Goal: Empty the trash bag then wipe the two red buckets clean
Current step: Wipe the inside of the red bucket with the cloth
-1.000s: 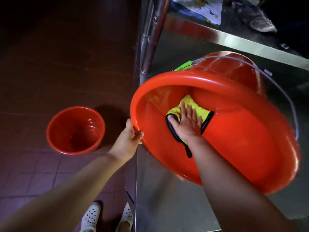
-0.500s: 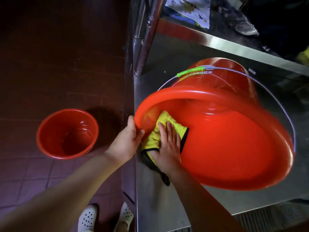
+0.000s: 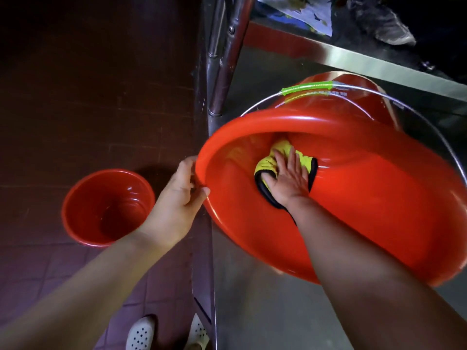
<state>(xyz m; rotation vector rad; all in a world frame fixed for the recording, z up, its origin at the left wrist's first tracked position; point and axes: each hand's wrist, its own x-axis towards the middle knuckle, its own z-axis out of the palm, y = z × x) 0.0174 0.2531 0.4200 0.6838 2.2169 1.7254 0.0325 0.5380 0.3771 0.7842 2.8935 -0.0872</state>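
Wiping step, inside of the big red bucket (image 3: 366, 223). It lies tipped on its side on the steel tabletop (image 3: 265, 311), mouth facing near-left, its wire handle (image 3: 379, 93) with the green grip arched over the far side. Left hand (image 3: 180, 195) grips the rim at the left edge, fingers curled round the lip, thumb on the near face. Right hand (image 3: 288, 178) is flat inside, fingers straight and spread, pressing a yellow cloth (image 3: 267, 164) with black trim against the inner wall towards the base. Second, smaller red bucket (image 3: 107, 207) stands upright on the tiled floor (image 3: 75, 109) to the left, well apart from the tabletop; looks wet inside, can't tell if it's been wiped. No trash bag in view, so I'd judge that part done. To do this step well: keep the palm flat so the whole cloth bears on the wall, work in overlapping strokes from base out to rim, and use the left hand to roll the bucket a little between strokes so every part of the wall comes under the cloth. Hold the rim firm, since the bucket sits at the tabletop's left edge and could roll or slide off. Don't skip the base corner and under the rim lip.
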